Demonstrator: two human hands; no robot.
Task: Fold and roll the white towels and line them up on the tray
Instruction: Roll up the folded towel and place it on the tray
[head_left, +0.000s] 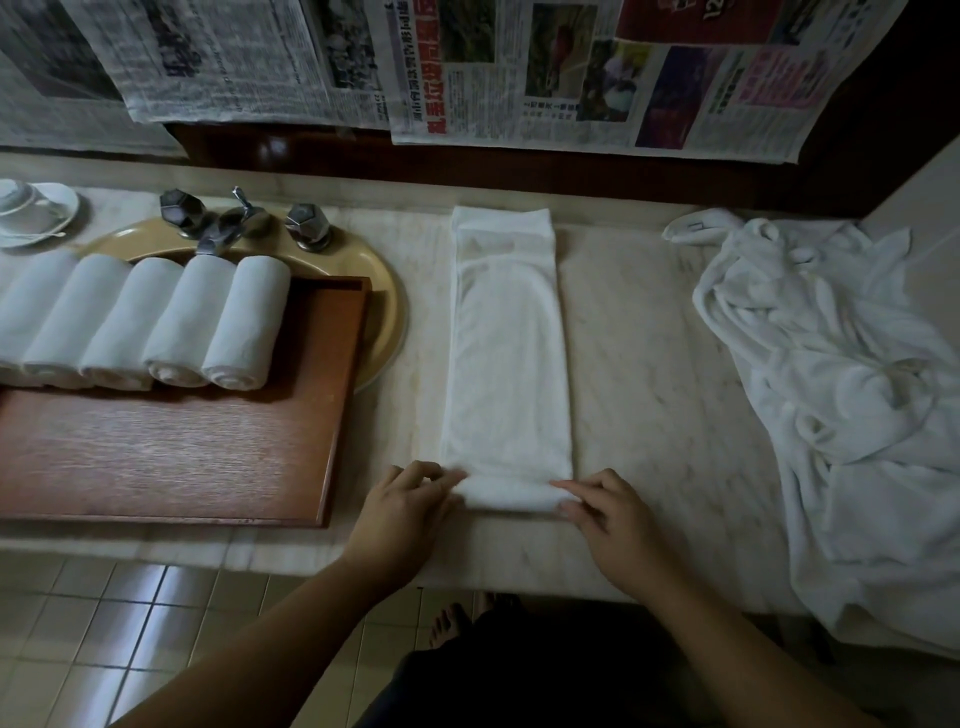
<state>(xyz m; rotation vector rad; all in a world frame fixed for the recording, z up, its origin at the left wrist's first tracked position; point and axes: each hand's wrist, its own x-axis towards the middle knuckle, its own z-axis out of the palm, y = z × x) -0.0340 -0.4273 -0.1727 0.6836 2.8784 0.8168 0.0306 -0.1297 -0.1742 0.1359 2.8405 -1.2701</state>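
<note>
Towel work fills my view: a long white folded towel strip (506, 353) lies on the pale marble counter (649, 374), running from the near edge toward the far wall, its near end turned over into a small roll. My left hand (402, 512) has curled fingers pinching the roll's left end; my right hand (613, 514) has its fingertips bent onto the right end, holding it.

To the left, a reddish-brown wooden tray (171, 457) sits partly over a beige oval sink basin (382, 291), and five rolled white towels (156, 325) lie side by side, touching, along its far part. Metal taps (236, 221) stand behind them.

A loose heap of white cloth (841, 395) lies far right. Newspaper sheets (571, 73) hang on the wall; their print is Chinese, too blurred for me to read.
</note>
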